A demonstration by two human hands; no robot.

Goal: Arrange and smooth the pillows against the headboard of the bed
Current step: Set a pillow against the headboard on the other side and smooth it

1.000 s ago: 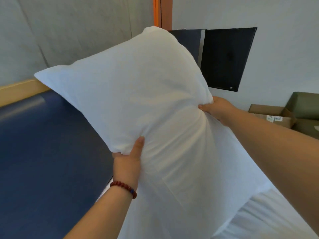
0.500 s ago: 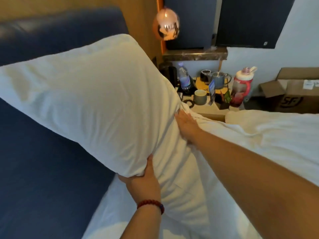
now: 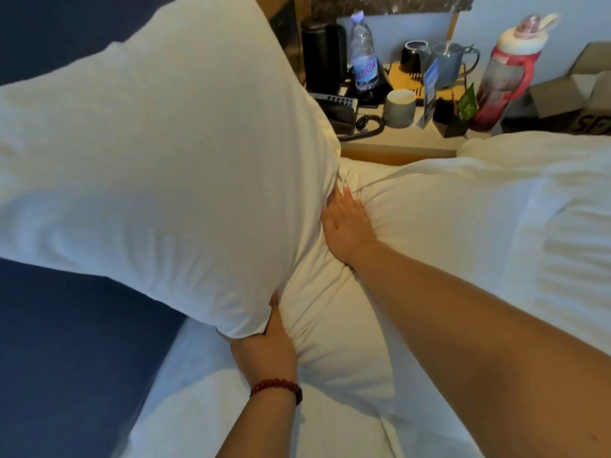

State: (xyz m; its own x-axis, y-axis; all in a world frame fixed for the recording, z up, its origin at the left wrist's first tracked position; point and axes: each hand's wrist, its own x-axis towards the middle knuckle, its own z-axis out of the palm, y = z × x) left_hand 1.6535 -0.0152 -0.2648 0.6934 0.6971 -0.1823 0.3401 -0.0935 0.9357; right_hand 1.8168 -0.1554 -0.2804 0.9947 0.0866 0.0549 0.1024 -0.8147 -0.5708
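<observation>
Where the white bed (image 3: 496, 219) ends, a crowded nightstand (image 3: 393, 138) stands.

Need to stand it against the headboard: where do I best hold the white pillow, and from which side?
Its near lower edge, from below on your side. The pillow leans up toward the headboard, so that edge faces you; the left hand grips its corner, and the right hand presses flat further along.
</observation>
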